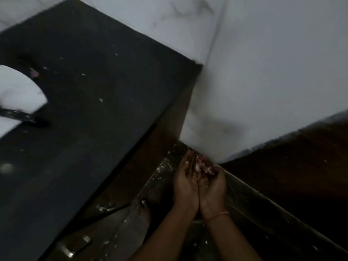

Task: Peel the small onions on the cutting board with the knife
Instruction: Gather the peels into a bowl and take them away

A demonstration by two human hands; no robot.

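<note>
Pinkish onion peelings [204, 167] sit heaped in my two cupped palms — the left hand [185, 182] and right hand [211, 185] pressed side by side, fingers loosely curved up around the scraps, low in a dim corner where the pale walls [273, 72] meet. A thin orange thread [216, 216] circles the right wrist. Up on the dark countertop [90, 95] at far left lies the white cutting board [17, 91] with the dark knife [24, 117] across it — the view is blurred, and I cannot make out whole onions.
</note>
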